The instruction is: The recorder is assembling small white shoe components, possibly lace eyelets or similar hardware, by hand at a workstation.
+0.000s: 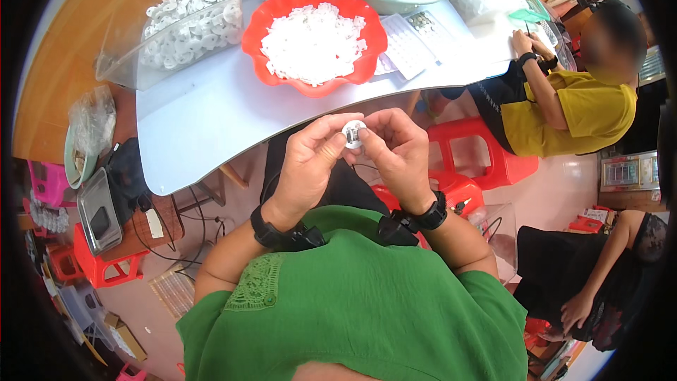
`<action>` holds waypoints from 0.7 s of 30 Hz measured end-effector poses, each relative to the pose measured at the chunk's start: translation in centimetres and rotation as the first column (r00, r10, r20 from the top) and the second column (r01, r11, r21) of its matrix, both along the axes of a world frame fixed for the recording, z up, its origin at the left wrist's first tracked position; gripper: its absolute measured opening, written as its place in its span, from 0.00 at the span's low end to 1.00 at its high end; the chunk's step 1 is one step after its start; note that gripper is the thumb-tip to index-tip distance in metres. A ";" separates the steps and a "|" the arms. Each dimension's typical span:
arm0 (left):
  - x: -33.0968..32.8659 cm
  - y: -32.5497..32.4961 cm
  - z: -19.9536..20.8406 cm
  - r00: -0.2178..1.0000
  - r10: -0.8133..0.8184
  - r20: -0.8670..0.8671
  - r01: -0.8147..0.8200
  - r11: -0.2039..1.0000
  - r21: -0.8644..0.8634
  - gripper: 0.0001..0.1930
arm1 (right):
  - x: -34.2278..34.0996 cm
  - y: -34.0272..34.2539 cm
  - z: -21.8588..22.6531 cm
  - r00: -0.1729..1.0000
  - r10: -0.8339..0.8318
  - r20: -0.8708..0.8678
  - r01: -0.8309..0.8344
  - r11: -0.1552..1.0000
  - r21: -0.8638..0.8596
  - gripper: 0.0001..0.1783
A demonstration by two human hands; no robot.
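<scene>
A small round white plastic part (352,132) with grey, metal-looking pieces in its middle is pinched between my two hands, just off the table's near edge. My left hand (310,162) grips its left rim between thumb and fingers. From the other side my right hand (400,153) closes on it, the thumb pressing near the grey pieces. Beyond my hands a red wavy-rimmed bowl (255,41) holds a heap of small white plastic pieces (314,42). A clear bin (116,63) to its left contains many round white parts (197,17).
The pale tabletop (183,120) curves in front of me. Farther back are a pale green basin (395,1) and flat trays (407,46). At right a person in yellow (575,113) works at the table; another person's arm (603,268) shows below. Red stools (469,148) and cables (201,240) surround me.
</scene>
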State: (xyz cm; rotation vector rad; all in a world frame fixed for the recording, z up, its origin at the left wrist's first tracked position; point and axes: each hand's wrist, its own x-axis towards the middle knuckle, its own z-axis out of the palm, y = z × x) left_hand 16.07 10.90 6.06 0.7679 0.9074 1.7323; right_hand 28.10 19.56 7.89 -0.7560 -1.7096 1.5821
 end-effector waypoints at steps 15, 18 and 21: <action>-3.0 -1.2 -0.5 0.974 0.010 0.225 -0.001 0.999 -0.043 0.16 | -1.5 3.9 2.2 0.929 0.314 0.197 -0.320 0.948 -0.003 0.04; -4.8 -1.8 -1.6 0.967 0.017 0.254 -0.021 1.000 0.012 0.19 | -3.6 8.0 3.6 0.915 0.135 0.381 -0.342 0.761 0.552 0.03; -5.9 -2.0 -1.2 0.962 0.037 0.272 -0.043 0.999 0.017 0.21 | -6.5 11.7 3.2 0.860 0.026 0.510 -0.435 0.561 0.705 0.06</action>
